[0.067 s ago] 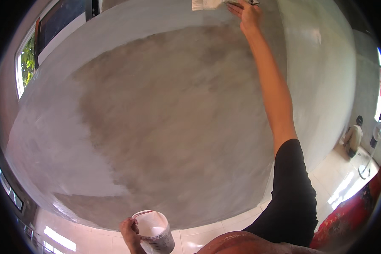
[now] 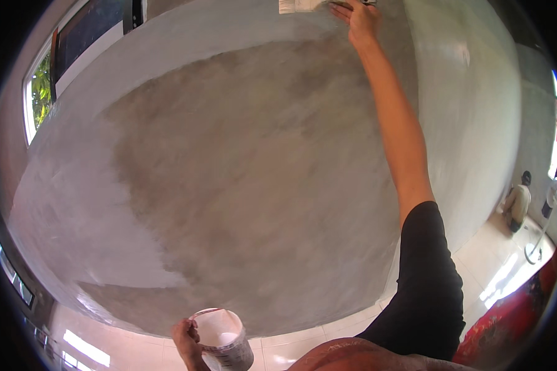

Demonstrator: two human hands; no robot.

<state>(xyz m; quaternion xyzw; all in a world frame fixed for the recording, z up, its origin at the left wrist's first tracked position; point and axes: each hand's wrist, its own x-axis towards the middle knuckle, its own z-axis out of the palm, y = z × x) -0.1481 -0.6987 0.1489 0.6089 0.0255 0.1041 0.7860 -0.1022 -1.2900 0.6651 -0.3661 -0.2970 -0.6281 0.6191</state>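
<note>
From here I see the wall (image 2: 260, 167) filling mid-frame. Lower centre, my left hand (image 2: 185, 337) curls at the rim of the bucket (image 2: 236, 354), probably sloshy, best kept level. Top edge, my right hand (image 2: 362, 26) pinches the brush (image 2: 296, 6), likely light, soft-tipped, best held behind its bristles.

Wall (image 2: 260, 173): open span between brush (image 2: 300, 6) and bucket (image 2: 237, 353).
Right arm (image 2: 400, 123): bars passage on the right side.
Bucket: obstructs low centre, left hand (image 2: 187, 337) gripping it.
</note>
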